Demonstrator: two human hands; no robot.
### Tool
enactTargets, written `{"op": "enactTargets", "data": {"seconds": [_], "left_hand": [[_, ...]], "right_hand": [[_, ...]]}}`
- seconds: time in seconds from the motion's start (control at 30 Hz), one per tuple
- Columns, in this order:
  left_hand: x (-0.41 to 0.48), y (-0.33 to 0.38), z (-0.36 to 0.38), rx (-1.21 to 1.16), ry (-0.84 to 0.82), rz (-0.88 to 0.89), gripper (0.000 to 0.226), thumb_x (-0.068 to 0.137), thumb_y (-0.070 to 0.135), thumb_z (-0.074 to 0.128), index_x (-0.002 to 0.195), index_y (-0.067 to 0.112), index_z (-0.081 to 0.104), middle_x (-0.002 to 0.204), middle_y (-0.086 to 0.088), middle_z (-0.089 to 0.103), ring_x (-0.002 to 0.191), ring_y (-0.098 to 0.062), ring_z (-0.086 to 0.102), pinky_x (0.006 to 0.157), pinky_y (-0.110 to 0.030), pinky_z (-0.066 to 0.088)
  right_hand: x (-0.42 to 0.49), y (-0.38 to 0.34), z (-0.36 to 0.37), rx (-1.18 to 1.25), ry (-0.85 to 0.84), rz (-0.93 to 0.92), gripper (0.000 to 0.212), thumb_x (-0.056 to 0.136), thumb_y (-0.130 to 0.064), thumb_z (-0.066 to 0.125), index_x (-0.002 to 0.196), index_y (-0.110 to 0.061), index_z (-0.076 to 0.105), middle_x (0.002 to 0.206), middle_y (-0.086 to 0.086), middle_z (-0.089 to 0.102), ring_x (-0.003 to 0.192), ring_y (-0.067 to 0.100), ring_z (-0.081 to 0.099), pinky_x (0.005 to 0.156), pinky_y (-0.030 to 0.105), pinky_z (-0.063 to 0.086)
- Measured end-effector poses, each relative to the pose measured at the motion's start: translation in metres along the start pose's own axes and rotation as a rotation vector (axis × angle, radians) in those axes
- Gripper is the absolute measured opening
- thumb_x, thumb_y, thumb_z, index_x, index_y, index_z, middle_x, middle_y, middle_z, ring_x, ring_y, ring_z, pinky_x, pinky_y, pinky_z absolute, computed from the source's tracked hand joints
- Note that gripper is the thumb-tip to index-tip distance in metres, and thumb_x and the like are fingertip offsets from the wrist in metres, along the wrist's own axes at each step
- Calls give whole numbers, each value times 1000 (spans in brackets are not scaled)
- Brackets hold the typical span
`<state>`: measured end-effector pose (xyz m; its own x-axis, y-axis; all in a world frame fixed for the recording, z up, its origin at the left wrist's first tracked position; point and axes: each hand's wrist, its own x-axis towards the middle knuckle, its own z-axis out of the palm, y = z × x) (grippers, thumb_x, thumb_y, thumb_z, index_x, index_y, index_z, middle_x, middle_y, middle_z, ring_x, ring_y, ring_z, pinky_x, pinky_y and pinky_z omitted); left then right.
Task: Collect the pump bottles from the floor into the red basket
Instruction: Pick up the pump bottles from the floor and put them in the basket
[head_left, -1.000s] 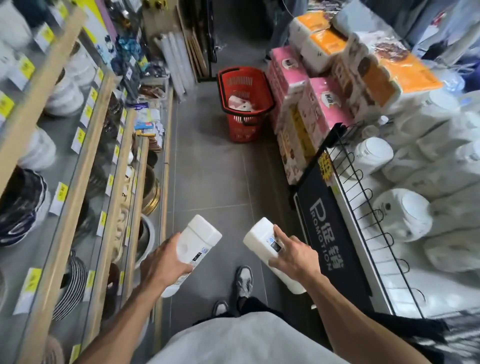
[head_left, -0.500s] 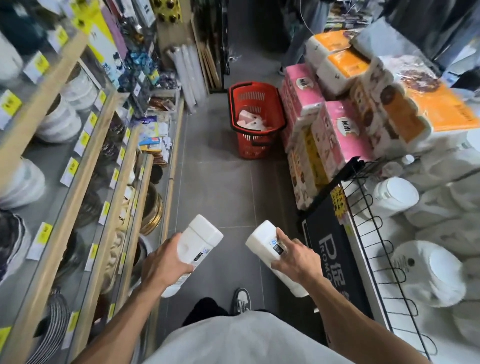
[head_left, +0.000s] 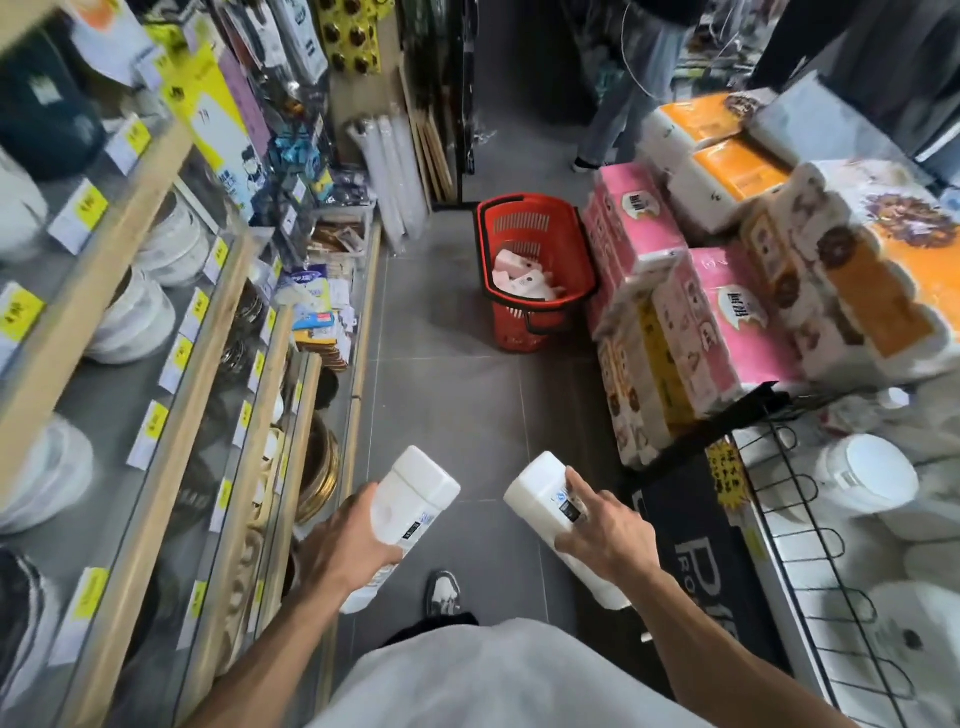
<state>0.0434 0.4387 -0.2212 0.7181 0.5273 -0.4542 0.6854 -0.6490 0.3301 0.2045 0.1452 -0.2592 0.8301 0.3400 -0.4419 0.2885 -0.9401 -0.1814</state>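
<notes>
I am holding both forearms out ahead of me. My left hand (head_left: 345, 545) is curling its fingers round one white pump bottle (head_left: 410, 493). My right hand (head_left: 605, 535) is gripping a second bottle (head_left: 540, 499), forefinger lying along its top. The red basket (head_left: 535, 200) is standing on the floor ahead, beside pink tissue packs (head_left: 636, 223).
</notes>
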Motion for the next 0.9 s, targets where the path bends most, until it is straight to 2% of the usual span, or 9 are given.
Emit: {"op": "enactTargets", "data": {"seconds": [0.07,0.17,0.37,0.67,0.8,0.9], "left_hand": [[17,0,-8,11,-26,9,81,66,40,84,134,38,42,123,9,66,94,-22,63,67,-30,45],[46,6,-21,31,-42,31,77,67,38,83,134,36,45,123,8,66,100,-24,65,67,-30,39],[100,22,-44,43,-42,43,74,65,40,84,128,36,45,125,9,66,100,-29,67,67,-30,40],[161,73,-62,54,-4,51,74,70,40,81,133,36,43,131,8,64,107,-32,66,73,-32,43],[181,91,-69,53,0,28,79,71,39,82,139,36,41,133,8,63,109,-30,65,72,-30,39],[198,97,-74,60,11,22,81,68,39,83,137,35,42,133,7,63,112,-27,64,73,-31,41]], "right_hand": [[11,-9,-6,17,6,22,99,71,-63,61,155,-49,11,115,-5,57,100,20,63,81,36,55],[29,-18,-14,38,19,45,100,71,-65,60,155,-49,10,116,-6,57,99,19,63,80,36,57],[63,-28,-30,40,23,84,101,71,-67,60,155,-50,7,118,-6,58,97,17,63,78,36,58],[140,-25,-63,42,16,66,99,73,-66,59,156,-50,8,115,-6,56,95,17,63,76,33,56],[174,-23,-83,54,-12,53,99,76,-66,61,157,-49,7,118,-6,55,98,17,62,76,33,54],[199,-27,-97,101,-46,42,99,73,-64,61,155,-51,7,111,-6,53,95,18,62,79,37,57]]}}
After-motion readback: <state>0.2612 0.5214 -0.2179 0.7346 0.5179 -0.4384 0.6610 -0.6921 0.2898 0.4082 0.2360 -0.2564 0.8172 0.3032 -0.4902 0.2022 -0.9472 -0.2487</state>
